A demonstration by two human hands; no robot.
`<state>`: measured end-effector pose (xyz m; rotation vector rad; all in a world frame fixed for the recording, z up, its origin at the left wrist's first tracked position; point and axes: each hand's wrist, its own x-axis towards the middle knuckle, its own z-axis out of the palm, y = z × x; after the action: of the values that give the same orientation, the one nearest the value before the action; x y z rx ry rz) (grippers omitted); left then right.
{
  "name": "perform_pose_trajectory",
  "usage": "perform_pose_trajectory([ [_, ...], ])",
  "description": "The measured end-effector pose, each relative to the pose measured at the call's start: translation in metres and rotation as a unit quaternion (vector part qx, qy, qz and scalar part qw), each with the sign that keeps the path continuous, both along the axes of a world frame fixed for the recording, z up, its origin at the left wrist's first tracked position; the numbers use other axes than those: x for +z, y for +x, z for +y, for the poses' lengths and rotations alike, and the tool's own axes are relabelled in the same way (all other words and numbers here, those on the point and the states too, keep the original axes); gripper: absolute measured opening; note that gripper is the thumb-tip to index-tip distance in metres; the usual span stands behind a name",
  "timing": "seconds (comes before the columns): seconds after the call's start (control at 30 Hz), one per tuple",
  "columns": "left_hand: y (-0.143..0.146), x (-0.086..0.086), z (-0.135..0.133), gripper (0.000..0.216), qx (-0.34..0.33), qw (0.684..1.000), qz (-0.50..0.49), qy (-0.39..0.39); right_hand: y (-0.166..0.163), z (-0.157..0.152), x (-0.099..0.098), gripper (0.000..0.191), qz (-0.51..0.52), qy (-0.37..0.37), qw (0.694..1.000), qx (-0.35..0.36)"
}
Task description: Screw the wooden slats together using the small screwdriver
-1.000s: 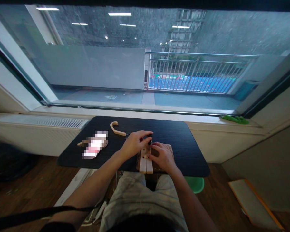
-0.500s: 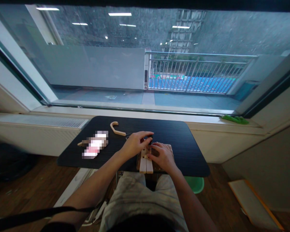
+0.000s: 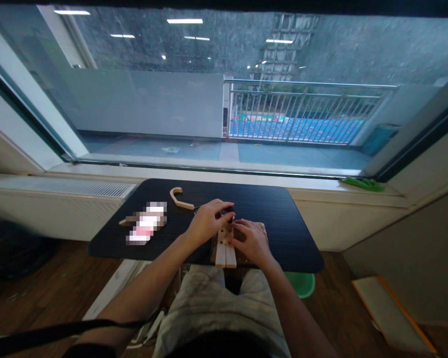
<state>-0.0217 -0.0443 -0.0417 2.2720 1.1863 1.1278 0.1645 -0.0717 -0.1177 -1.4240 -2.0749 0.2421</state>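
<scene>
Two pale wooden strips with dark holes lie side by side at the near edge of the black table, on a brown block partly covered by my hands. My left hand is closed in a pinch around a small dark piece at the strips' far end; its kind is too small to tell. Bent from the right, my right hand has its thumb and fingertips against the strips, holding them just nearer to me than the left fingers.
A curved wooden hook lies on the black table, beyond my left hand. To the left are a blurred-out item and a wooden stick end. A window sill with a green cloth runs behind; a green basin stands below.
My left hand has shifted very slightly left and up at the dark piece. My right hand and the wooden strips have stayed in place.
</scene>
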Motion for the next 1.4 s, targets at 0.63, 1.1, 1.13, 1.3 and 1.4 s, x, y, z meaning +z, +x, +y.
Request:
perform_pose_trajectory([
  [0.63, 0.0008, 0.0020, -0.0044, 0.024, 0.015, 0.999, -0.002, -0.028, -0.0005, 0.0003, 0.0006, 0.034, -0.002, -0.006, 1.000, -0.001],
  [1.1, 0.0004, 0.0024, -0.0046, 0.029, 0.008, 0.999, 0.009, -0.043, -0.0006, 0.0009, 0.0021, 0.036, -0.013, -0.013, 1.000, 0.001],
  [1.13, 0.0006, 0.0026, -0.0046, 0.029, 0.006, 0.999, 0.008, -0.044, -0.0006, 0.0009, 0.0019, 0.036, -0.013, -0.014, 1.000, 0.001],
  [1.3, 0.0015, 0.0037, -0.0049, 0.030, -0.003, 0.999, 0.008, -0.051, -0.0007, 0.0001, 0.0015, 0.034, -0.008, -0.007, 1.000, 0.000],
  [1.4, 0.0015, 0.0046, -0.0054, 0.030, -0.007, 0.998, 0.012, -0.057, -0.0006, -0.0002, 0.0017, 0.034, -0.005, -0.002, 1.000, 0.001],
])
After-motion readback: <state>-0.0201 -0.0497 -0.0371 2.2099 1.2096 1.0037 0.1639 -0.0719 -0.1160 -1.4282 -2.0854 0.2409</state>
